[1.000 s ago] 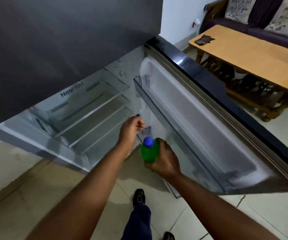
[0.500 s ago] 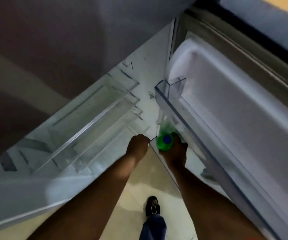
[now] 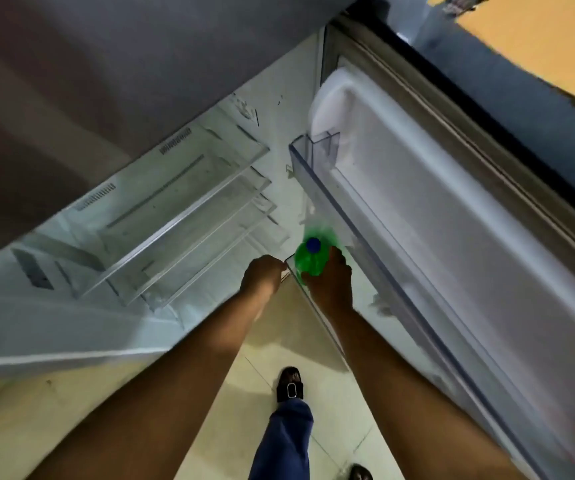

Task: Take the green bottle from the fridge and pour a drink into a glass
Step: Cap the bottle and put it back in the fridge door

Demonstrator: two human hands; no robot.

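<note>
A green bottle [image 3: 310, 259] with a blue cap stands upright in the lower door rack [image 3: 313, 303] of the open fridge. My right hand [image 3: 331, 282] is wrapped around its body from the near side. Just left of it, my left hand [image 3: 261, 277] is closed on the rack's near corner edge. The bottle's lower part is hidden by my hand and the rack. No glass is in view.
The open fridge door [image 3: 452, 237] stretches along the right, with a clear upper door shelf [image 3: 317, 150] above the bottle. Bare glass shelves [image 3: 182, 216] fill the fridge interior on the left. A wooden table [image 3: 538, 39] shows at top right. My shoe [image 3: 290, 384] stands on the tiled floor below.
The view has tilted down and closer to the fridge. The bottle, held clear of the door a second ago, now sits low in the door rack, still in my right hand.
</note>
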